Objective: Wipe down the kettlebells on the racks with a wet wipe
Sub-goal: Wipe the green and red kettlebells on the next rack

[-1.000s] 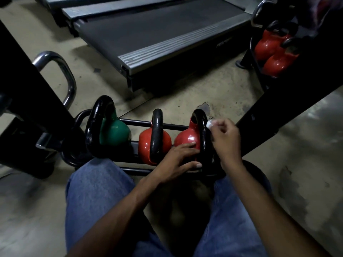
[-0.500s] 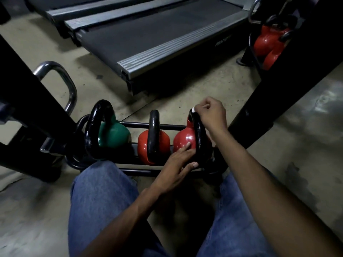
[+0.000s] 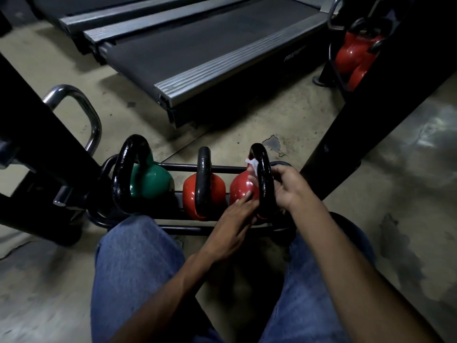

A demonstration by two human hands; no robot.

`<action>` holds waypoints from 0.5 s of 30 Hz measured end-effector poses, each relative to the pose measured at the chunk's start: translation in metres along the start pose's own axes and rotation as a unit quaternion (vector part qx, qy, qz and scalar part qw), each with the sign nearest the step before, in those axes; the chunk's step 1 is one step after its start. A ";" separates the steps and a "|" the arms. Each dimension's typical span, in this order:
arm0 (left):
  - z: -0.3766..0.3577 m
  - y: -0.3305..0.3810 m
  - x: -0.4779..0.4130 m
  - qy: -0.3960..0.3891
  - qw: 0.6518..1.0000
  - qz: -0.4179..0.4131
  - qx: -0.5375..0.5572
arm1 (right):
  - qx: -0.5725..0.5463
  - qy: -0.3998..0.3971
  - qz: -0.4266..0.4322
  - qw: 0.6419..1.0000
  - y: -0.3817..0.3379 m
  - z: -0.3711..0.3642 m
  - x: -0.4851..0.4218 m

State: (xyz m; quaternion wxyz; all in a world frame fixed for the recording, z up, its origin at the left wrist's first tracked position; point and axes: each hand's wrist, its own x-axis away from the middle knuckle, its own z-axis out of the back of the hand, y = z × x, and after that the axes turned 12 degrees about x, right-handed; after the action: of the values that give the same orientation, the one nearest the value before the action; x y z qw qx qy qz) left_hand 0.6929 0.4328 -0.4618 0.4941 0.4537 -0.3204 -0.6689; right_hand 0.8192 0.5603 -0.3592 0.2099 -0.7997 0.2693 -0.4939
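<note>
The right hand has slid from the handle's top down its side, curled round the wet wipe on the rightmost red kettlebell in the floor rack; the left hand steadies it, fingers straight. This looks like the handle-wiping step, with the body probably next, squeezed between middle kettlebell and black post.

The green kettlebell has a shiny black handle. The middle kettlebell is red, and the right kettlebell is red too (both have the same black handles). The wipe is white. The rack is black. The jeans are blue. The floor is a dull sandy brown with dark spots and pale grey smears. The treadmill is dark grey, with a silver edge marked by thin lines. The far kettlebells are red. The curved bar is shiny silver.
</note>
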 end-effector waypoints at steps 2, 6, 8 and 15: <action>0.000 0.001 0.001 -0.020 1.000 0.009 0.002 | -0.020 0.008 0.007 1.000 -0.009 -0.008 -0.005; 0.001 0.006 0.002 -0.024 1.000 0.016 0.003 | 0.072 0.133 0.139 0.979 -0.019 -0.023 -0.017; 0.001 0.006 0.002 -0.017 1.000 0.006 0.000 | 0.242 0.219 0.286 0.901 -0.015 -0.027 -0.014; 0.001 0.000 -0.004 -0.019 1.000 0.001 0.004 | 0.589 0.256 0.520 0.563 0.050 0.004 0.045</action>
State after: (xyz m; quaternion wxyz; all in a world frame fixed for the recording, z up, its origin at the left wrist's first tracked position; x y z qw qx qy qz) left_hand 0.6928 0.4363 -0.4602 0.4872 0.4427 -0.3326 -0.6753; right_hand 0.8279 0.4934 -0.3605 0.7773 -0.0605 0.3303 -0.5321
